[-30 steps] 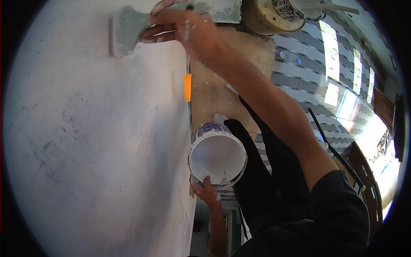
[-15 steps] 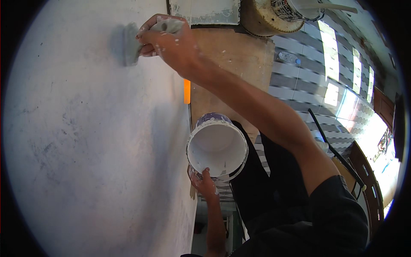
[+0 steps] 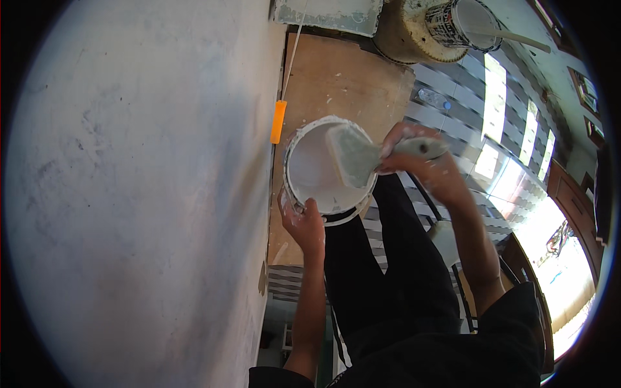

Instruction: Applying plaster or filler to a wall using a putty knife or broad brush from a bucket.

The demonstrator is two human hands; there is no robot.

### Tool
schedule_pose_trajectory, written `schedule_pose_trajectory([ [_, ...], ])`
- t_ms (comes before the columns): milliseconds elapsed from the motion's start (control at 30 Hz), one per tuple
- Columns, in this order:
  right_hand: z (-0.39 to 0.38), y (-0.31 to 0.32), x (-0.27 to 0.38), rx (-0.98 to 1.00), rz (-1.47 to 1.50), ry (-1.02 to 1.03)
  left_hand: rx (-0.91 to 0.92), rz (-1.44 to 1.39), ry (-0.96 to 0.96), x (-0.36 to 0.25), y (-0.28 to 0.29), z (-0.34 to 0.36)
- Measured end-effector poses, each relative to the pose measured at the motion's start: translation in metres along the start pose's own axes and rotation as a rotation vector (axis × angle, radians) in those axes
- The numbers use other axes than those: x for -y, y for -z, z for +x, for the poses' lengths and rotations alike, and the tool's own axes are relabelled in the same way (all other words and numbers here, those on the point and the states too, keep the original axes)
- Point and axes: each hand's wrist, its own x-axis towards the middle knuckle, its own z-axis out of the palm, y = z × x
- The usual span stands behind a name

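Observation:
My left hand [image 3: 304, 223] grips the near-left rim of a white paint bucket [image 3: 309, 158], thumb over the edge. Pale paint coats the bucket's inside. In my right hand [image 3: 417, 158] is a wide, flat paintbrush [image 3: 352, 156] with a grey-green handle that has a hole in it. The brush head reaches over the bucket's right rim and into its mouth; whether it touches the paint I cannot tell. Paint spots mark my right hand. To the left stands a whitish wall [image 3: 149, 194] with grey smudges.
An orange handle [image 3: 278, 121] on a thin pale rod lies beside the wall, on a brown board [image 3: 346, 77]. At the far end are a paint-stained tray [image 3: 330, 14], a drum [image 3: 404, 35] and a small pail [image 3: 475, 26] with a stick. A plastic bottle [image 3: 432, 99] lies on the tiled floor.
My right hand has brought the paintbrush away from the wall, right and nearer, to the bucket. The bucket in my left hand has shifted farther away and sits higher in view.

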Motion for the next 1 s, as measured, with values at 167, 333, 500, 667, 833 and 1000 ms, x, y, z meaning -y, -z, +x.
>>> schedule_pose_trajectory([
  [167,0.014,-0.025,-0.082,-0.071,-0.469,0.021,0.001,0.04,-0.086,-0.003,-0.018,0.005],
  [333,0.05,-0.039,-0.13,-0.037,-0.699,0.14,0.061,0.008,0.007,-0.01,-0.026,0.0],
  [500,0.067,-0.065,-0.159,0.03,-0.938,0.079,0.059,0.064,-0.118,-0.009,-0.024,0.0],
  [667,0.069,-0.05,-0.145,0.152,-0.421,0.115,0.028,0.139,-0.193,-0.004,-0.019,0.007],
  [833,0.04,-0.022,-0.072,0.117,-0.061,-0.087,0.005,-0.104,0.133,-0.027,-0.014,0.013],
  [1000,0.016,0.009,-0.018,0.035,0.092,0.069,-0.013,-0.095,-0.01,-0.045,-0.011,0.032],
])
